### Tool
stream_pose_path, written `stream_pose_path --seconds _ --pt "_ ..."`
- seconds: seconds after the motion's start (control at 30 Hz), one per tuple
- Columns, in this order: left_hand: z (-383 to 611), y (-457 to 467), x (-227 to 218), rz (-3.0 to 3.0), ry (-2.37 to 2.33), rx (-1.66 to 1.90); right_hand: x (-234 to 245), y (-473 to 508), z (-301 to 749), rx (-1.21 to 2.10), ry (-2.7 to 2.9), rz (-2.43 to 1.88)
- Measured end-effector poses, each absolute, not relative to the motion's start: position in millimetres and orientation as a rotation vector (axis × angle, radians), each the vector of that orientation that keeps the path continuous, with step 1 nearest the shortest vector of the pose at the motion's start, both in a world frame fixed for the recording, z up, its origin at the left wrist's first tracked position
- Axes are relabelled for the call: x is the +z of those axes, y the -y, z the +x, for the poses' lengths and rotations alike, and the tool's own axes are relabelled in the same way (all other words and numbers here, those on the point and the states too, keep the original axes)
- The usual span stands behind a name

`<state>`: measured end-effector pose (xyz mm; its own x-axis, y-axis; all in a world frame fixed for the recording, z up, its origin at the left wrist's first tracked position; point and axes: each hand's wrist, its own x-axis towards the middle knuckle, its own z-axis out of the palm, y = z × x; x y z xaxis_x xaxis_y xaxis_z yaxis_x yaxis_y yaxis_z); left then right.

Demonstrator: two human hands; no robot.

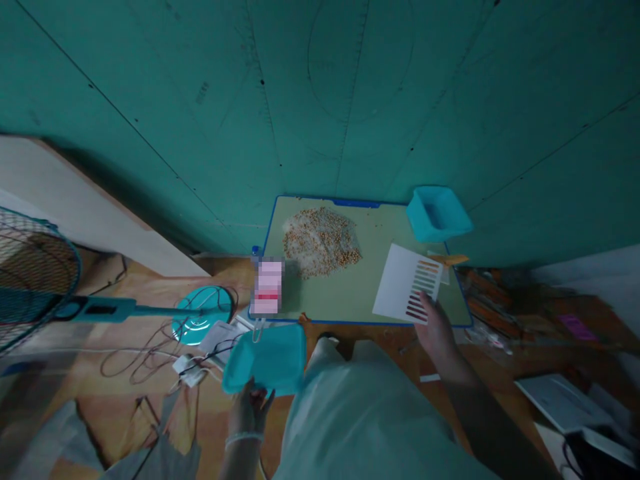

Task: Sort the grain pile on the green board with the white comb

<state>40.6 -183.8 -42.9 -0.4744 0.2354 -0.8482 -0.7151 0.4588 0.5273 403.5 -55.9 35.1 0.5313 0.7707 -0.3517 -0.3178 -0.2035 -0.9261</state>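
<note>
My left hand [250,407] is closed on the near edge of a teal plastic lid [267,357], held low in front of my knee. My right hand [435,330] grips the lower corner of a white card with coloured stripes [407,283], which lies over the right side of a pale green board [350,287] with a blue rim. A heap of small tan grains [320,240] is spread on the board's far left. A teal box [437,213] stands at the board's far right corner.
A teal standing fan lies at the left, its round base [200,313] and tangled cables [150,347] beside the board. A small blurred pink item [269,287] sits at the board's left edge. Papers and clutter [550,393] lie at the right. A teal wall rises behind.
</note>
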Motion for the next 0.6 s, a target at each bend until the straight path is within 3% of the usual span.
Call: stream_pose_path --seconds 0.6 --pt "92.7 148.6 -28.5 -0.584 -1.51 1.113 45.0 52.9 397.7 1.061 0.44 -1.476"
